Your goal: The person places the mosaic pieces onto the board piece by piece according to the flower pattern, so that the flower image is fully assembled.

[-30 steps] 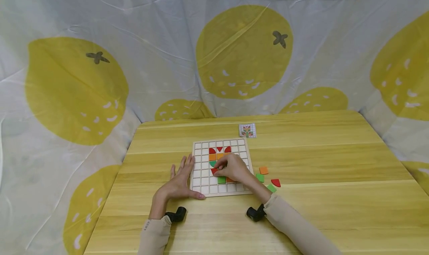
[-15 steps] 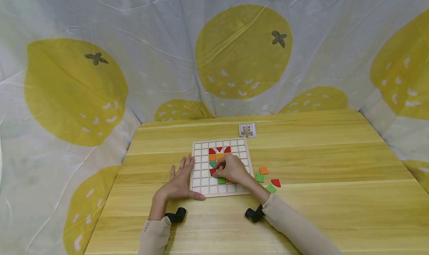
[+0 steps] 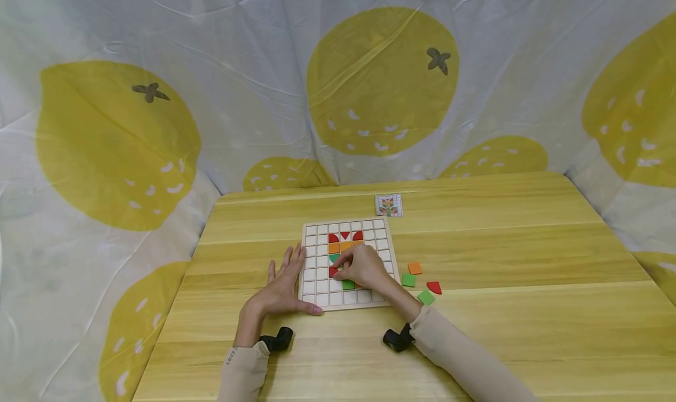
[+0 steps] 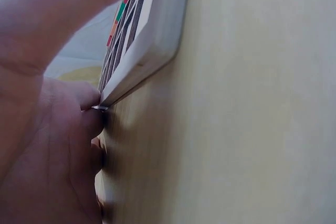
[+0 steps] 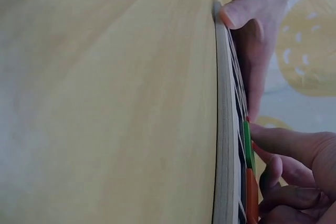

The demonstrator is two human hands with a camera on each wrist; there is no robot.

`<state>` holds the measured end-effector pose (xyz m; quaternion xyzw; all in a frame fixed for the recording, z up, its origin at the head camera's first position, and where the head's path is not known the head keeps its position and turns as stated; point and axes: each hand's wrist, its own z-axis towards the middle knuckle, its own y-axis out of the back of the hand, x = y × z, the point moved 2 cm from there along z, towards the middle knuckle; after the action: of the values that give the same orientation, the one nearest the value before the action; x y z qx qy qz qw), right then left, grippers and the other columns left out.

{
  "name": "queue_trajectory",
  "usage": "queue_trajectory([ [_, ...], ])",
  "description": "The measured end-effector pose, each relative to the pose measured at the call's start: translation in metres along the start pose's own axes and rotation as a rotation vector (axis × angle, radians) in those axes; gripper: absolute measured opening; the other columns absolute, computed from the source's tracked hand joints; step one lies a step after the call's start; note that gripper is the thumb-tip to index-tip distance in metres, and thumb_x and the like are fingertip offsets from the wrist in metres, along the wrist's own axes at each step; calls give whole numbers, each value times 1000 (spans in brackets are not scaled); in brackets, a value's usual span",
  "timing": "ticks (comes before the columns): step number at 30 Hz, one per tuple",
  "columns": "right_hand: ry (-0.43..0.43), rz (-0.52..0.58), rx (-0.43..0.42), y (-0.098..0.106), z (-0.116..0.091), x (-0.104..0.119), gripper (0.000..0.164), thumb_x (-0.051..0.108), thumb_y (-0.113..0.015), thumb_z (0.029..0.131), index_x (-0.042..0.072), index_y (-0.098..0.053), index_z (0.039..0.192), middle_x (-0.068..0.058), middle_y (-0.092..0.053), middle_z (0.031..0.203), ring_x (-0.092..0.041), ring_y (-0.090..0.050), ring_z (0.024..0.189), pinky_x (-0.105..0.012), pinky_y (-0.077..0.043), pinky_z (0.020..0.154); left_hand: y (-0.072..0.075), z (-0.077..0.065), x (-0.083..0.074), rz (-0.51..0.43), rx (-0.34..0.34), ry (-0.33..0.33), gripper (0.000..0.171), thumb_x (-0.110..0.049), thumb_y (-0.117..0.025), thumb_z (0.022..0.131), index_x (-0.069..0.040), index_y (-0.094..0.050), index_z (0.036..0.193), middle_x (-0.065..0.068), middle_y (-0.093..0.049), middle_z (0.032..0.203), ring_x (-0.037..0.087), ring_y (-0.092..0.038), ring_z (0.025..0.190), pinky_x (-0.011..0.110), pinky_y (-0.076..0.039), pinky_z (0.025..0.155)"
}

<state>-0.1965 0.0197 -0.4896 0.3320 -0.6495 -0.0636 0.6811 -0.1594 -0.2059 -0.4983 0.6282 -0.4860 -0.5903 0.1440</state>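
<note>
A white gridded wooden board lies on the table, with red, orange and green flat pieces set in its cells. My left hand is spread at the board's near left corner, fingertips along the left edge and thumb on the near edge. Over the middle of the board, my right hand pinches a red tile between thumb and forefinger, at a cell left of a light green square tile. The right hand hides part of the pattern. In the right wrist view its fingers are right at the board's surface.
Right of the board lie an orange square, two green squares and a red quarter-circle. Behind it is a small printed pattern card. A lemon-print cloth hangs behind the table.
The red tile has turned slightly and now sits straighter at its cell, still under the right fingertips. The right hand has shifted a touch left; the left hand has stayed on the board.
</note>
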Motion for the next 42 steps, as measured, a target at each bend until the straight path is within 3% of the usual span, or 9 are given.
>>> queue_trajectory([
  [10, 4, 4, 8, 1, -1, 1, 13, 10, -91, 77, 8, -83, 87, 3, -60, 61, -8, -51, 57, -20, -34, 52, 0, 0, -1, -1, 3, 2, 145, -54, -93, 70, -6, 4, 166, 10, 14, 175, 35, 17, 162, 68, 19, 122],
  [16, 13, 28, 6, 12, -4, -4, 13, 15, -89, 81, 9, -82, 91, 3, -62, 65, -7, -51, 60, -20, -36, 54, 0, 0, -1, -5, 3, 4, 146, -54, -93, 69, -6, 5, 166, 10, 14, 175, 34, 19, 161, 67, 20, 122],
  [25, -41, 89, 54, 72, -24, -28, 18, 17, -78, 91, 7, -80, 106, -5, -67, 86, -12, -45, 61, -21, -35, 53, 1, 1, -1, 1, 1, 3, 148, -53, -95, 67, -6, 5, 166, 10, 13, 175, 35, 19, 161, 67, 19, 122],
  [33, 7, 72, 91, 132, -47, -70, 24, 12, -75, 94, 0, -76, 114, -13, -72, 99, -17, -61, 76, -21, -49, 61, 1, 0, -2, -5, -11, -4, 147, -52, -95, 67, -4, 2, 166, 12, 11, 176, 37, 15, 162, 69, 18, 121],
  [36, 38, 81, 153, 144, -55, -82, 29, 11, -77, 92, -2, -75, 118, -18, -75, 107, -16, -68, 83, -22, -54, 67, 1, -1, -2, -5, -10, -1, 147, -52, -95, 67, -5, 2, 166, 11, 11, 176, 36, 16, 162, 69, 18, 122],
  [39, 69, 102, 211, 149, -61, -92, 32, 10, -79, 91, -2, -74, 119, -20, -76, 111, -9, -64, 75, -20, -52, 63, 2, -1, -2, -10, -10, 0, 148, -51, -96, 67, -5, 3, 166, 12, 12, 175, 37, 17, 161, 69, 18, 121],
  [42, 90, 125, 254, 147, -64, -97, 32, 9, -81, 88, -1, -75, 118, -19, -75, 103, -4, -53, 65, -18, -45, 57, 2, -1, -1, -6, -12, 0, 148, -51, -95, 67, -4, 3, 166, 12, 11, 175, 37, 16, 161, 69, 18, 121],
])
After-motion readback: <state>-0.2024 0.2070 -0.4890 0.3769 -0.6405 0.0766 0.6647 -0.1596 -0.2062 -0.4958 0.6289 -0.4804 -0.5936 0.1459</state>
